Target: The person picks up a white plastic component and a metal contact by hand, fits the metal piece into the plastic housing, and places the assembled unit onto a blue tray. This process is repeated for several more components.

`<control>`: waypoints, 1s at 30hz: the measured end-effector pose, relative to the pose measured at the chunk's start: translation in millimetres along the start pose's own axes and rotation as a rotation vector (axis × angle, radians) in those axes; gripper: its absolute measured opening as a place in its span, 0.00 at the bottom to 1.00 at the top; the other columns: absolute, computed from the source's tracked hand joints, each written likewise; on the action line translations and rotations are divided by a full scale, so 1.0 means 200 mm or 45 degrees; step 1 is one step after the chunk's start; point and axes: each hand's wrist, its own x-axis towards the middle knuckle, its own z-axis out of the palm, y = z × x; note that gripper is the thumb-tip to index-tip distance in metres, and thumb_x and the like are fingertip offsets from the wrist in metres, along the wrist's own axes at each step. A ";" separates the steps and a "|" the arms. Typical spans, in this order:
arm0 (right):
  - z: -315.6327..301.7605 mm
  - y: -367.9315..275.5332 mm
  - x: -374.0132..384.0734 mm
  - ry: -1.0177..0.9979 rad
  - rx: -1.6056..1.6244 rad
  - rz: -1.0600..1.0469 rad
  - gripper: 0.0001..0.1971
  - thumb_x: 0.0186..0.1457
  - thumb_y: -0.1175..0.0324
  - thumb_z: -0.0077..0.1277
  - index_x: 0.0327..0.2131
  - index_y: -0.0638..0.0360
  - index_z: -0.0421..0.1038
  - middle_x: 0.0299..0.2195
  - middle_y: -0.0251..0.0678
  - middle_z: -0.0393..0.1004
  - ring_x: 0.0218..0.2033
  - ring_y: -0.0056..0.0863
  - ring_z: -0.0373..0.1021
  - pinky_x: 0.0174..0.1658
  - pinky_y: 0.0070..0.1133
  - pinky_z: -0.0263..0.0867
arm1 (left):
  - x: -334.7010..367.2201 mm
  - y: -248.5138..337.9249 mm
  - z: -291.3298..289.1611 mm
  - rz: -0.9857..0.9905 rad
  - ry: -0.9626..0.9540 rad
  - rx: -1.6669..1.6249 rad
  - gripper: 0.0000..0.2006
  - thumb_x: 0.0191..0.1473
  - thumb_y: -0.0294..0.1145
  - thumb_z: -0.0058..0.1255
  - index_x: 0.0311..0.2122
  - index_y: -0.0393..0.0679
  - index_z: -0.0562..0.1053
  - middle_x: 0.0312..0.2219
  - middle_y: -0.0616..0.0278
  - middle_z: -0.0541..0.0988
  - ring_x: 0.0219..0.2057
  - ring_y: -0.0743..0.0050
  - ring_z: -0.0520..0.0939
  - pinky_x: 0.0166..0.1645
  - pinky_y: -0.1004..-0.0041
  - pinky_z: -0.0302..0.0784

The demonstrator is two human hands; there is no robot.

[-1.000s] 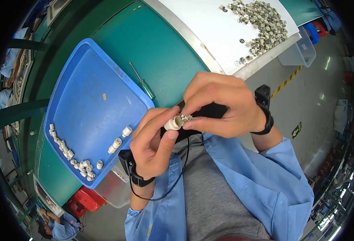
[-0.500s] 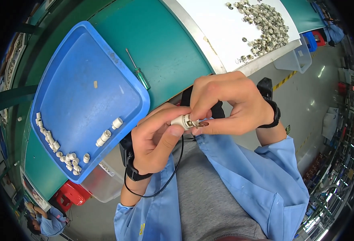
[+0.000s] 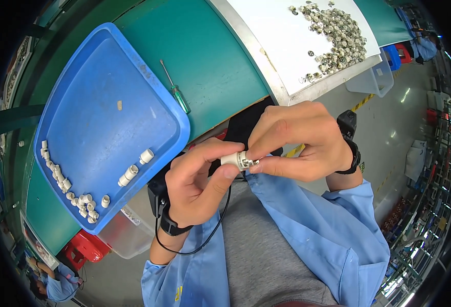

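Note:
My left hand (image 3: 197, 181) grips a white lamp socket (image 3: 230, 159), a short cylinder held sideways between thumb and fingers. At the socket's right end sits a small metal contact piece (image 3: 249, 162). Thumb and index finger of my right hand (image 3: 307, 138) are closed on that piece, right up against the socket's rim. The right fingertips partly cover the spot where metal and socket meet. Both hands are held above my lap, in front of the bench edge.
To the left, a blue tray (image 3: 97, 123) holds several white sockets (image 3: 128, 175) along its near and left sides. A green-handled screwdriver (image 3: 181, 100) lies on the green bench (image 3: 210, 66). Many small metal-and-white parts (image 3: 340, 41) are heaped on a white sheet (image 3: 266, 36) at the far right.
The metal piece, which stuck out from the socket at a slant, now sits closer against its end. My right hand has shifted slightly down. The whole view has moved a little.

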 end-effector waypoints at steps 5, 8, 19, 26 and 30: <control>0.01 0.01 -0.01 0.015 -0.034 -0.053 0.09 0.44 0.82 0.66 0.31 0.68 0.79 0.28 0.43 0.80 0.25 0.29 0.74 0.26 0.20 0.68 | -0.02 0.02 0.01 -0.059 0.059 0.141 0.13 0.57 0.20 0.56 0.48 0.28 0.75 0.36 0.51 0.82 0.37 0.69 0.81 0.43 0.73 0.75; 0.02 0.00 -0.01 0.041 -0.062 -0.048 0.09 0.43 0.82 0.66 0.31 0.68 0.79 0.28 0.44 0.80 0.25 0.28 0.74 0.25 0.19 0.67 | -0.03 0.01 0.02 -0.050 0.108 0.218 0.13 0.56 0.20 0.57 0.47 0.29 0.76 0.36 0.50 0.82 0.37 0.68 0.82 0.43 0.73 0.75; 0.11 0.06 -0.05 0.285 -0.034 -0.049 0.11 0.44 0.84 0.62 0.35 0.68 0.78 0.31 0.46 0.79 0.26 0.31 0.74 0.29 0.22 0.67 | -0.04 -0.01 0.06 0.085 0.267 0.369 0.15 0.54 0.20 0.59 0.47 0.29 0.75 0.39 0.49 0.82 0.37 0.66 0.82 0.44 0.73 0.75; 0.11 0.09 -0.05 0.339 -0.414 -0.273 0.12 0.41 0.83 0.57 0.34 0.67 0.77 0.31 0.44 0.79 0.28 0.32 0.74 0.31 0.26 0.65 | -0.04 -0.01 0.07 -0.043 0.225 0.281 0.16 0.56 0.20 0.57 0.50 0.28 0.74 0.40 0.49 0.81 0.38 0.70 0.82 0.45 0.75 0.77; 0.14 0.10 -0.06 0.374 -0.398 -0.313 0.13 0.39 0.81 0.57 0.34 0.66 0.77 0.31 0.43 0.78 0.28 0.32 0.74 0.32 0.26 0.63 | -0.04 0.00 0.10 -0.117 0.279 0.061 0.15 0.59 0.19 0.54 0.51 0.28 0.73 0.40 0.51 0.81 0.39 0.73 0.83 0.44 0.77 0.79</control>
